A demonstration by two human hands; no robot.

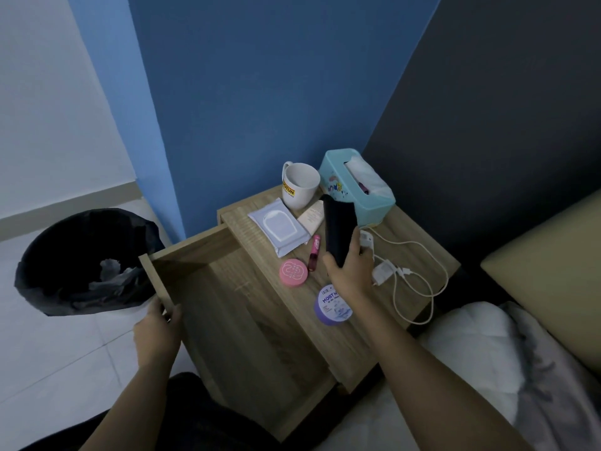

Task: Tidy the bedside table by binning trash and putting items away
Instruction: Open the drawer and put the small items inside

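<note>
On the surface sit one mug, one tissue box, one wipes pack, two jars, while the right hand grips one dark case and the left hand clasps the open drawer.

blue wall, pale tiled floor, dim light.

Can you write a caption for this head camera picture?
Left hand holds the drawer open; right hand lifts a phone.
</note>
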